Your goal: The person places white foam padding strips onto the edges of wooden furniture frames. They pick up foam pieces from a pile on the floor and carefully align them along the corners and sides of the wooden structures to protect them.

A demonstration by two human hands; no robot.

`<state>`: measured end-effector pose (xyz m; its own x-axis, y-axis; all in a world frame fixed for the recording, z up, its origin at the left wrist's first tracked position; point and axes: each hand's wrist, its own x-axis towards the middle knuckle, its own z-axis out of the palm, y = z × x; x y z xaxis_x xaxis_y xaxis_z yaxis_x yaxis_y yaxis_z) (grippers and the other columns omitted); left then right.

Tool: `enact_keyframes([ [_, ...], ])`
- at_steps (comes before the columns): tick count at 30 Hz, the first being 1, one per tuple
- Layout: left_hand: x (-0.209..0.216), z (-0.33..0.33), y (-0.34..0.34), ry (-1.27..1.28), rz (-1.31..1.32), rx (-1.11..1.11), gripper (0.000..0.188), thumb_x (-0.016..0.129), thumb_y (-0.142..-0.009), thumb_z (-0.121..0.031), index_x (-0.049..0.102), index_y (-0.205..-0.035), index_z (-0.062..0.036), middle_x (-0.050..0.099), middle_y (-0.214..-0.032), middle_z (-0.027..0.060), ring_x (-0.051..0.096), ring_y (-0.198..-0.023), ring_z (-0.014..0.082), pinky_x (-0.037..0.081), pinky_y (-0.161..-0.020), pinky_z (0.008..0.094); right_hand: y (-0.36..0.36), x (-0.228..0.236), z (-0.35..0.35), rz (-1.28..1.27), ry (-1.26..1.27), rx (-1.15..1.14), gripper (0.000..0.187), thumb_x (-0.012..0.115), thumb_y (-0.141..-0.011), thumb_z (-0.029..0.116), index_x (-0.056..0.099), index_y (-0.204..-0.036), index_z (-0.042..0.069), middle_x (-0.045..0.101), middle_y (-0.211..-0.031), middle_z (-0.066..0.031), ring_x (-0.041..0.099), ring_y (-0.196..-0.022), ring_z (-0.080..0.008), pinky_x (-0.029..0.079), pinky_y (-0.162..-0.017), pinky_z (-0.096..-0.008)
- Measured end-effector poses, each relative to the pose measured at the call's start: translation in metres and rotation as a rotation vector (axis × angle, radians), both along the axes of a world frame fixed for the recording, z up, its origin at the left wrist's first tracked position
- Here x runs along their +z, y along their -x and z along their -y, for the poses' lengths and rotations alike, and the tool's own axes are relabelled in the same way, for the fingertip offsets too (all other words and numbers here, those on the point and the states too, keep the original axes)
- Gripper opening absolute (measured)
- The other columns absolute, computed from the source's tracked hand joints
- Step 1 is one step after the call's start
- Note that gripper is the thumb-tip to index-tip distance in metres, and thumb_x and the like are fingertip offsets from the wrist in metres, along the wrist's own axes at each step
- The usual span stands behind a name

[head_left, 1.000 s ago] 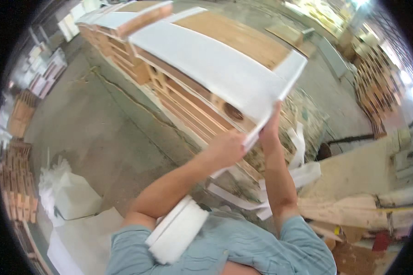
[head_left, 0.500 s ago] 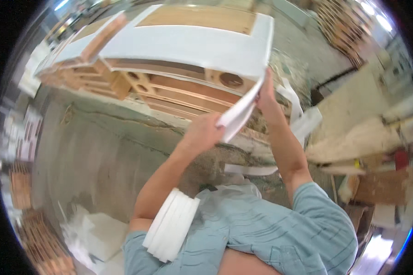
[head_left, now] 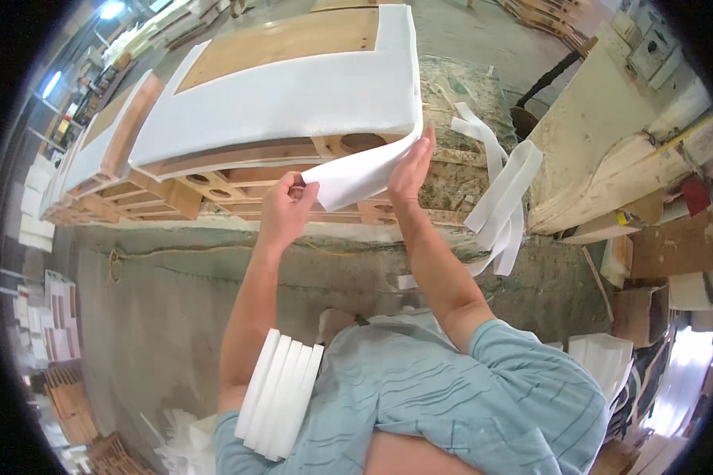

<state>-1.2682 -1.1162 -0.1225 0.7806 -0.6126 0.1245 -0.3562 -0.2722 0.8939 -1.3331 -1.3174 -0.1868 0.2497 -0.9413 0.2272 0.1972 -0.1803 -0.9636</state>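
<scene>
My left hand (head_left: 287, 207) pinches the free end of a white foam strip (head_left: 363, 176). The strip slants up from there to the near right corner of a wooden furniture frame (head_left: 285, 155), whose top carries a white foam covering (head_left: 285, 103) around a bare board (head_left: 281, 47). My right hand (head_left: 412, 168) lies against the strip close to that corner, fingers stretched out and pointing up; part of its grip is hidden. Several white foam strips (head_left: 277, 396) are bunched around my left arm.
Loose white strips (head_left: 509, 190) trail off the worn bench (head_left: 471, 91) at the right. A second frame (head_left: 123, 134) stands at the left. Farther right is a pale board (head_left: 582, 138), with cartons (head_left: 642, 313) below. White scraps (head_left: 186, 443) lie on the floor at lower left.
The view has shifted, so the frame sits lower and further left. The strip's free end has swung left with my left hand, and its broad face shows. My right hand stays near the corner.
</scene>
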Motion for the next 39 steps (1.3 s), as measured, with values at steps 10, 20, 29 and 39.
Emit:
enact_keyframes([
  [10,0.001,0.027,-0.086,0.148,-0.243,-0.242,0.029,0.069,-0.087,-0.020,0.066,-0.099,0.0060,0.069,-0.081,0.0082,0.063,-0.066,0.0085,0.051,-0.060,0.0220,-0.062,0.008,-0.010,-0.059,0.011,-0.619,0.077,0.023,-0.097,0.056,0.032,-0.140,-0.008,0.039,-0.139,-0.0296,0.035,-0.130,-0.0413,0.024,-0.110,-0.0470],
  [20,-0.008,0.035,-0.098,0.329,-0.493,-0.232,0.027,0.072,-0.085,-0.018,0.068,-0.094,0.0071,0.067,-0.081,0.0055,0.061,-0.073,0.0103,0.049,-0.069,0.0239,-0.106,0.026,-0.042,-0.115,-0.084,-0.762,0.081,0.036,-0.094,0.042,0.002,-0.147,-0.008,0.002,-0.156,-0.0261,-0.001,-0.145,-0.0373,-0.002,-0.117,-0.0447],
  [29,-0.023,0.031,-0.107,0.462,-0.584,-0.177,0.029,0.071,-0.086,-0.019,0.066,-0.101,0.0061,0.067,-0.091,0.0081,0.060,-0.075,0.0110,0.049,-0.071,0.0269,-0.147,0.028,-0.072,-0.154,-0.021,-0.728,0.099,0.041,-0.090,0.058,-0.009,-0.147,-0.006,-0.008,-0.155,-0.0273,-0.012,-0.144,-0.0423,-0.008,-0.114,-0.0532],
  [39,-0.123,0.016,-0.091,0.059,-1.241,-0.275,0.025,0.063,-0.092,-0.014,0.056,-0.113,-0.0007,0.058,-0.094,0.0038,0.059,-0.078,0.0158,0.051,-0.070,0.0293,-0.043,-0.023,-0.090,0.321,-0.619,-0.275,0.033,0.051,-0.096,0.025,0.046,-0.120,0.002,0.052,-0.107,-0.0096,0.058,-0.097,-0.0245,0.054,-0.079,-0.0377],
])
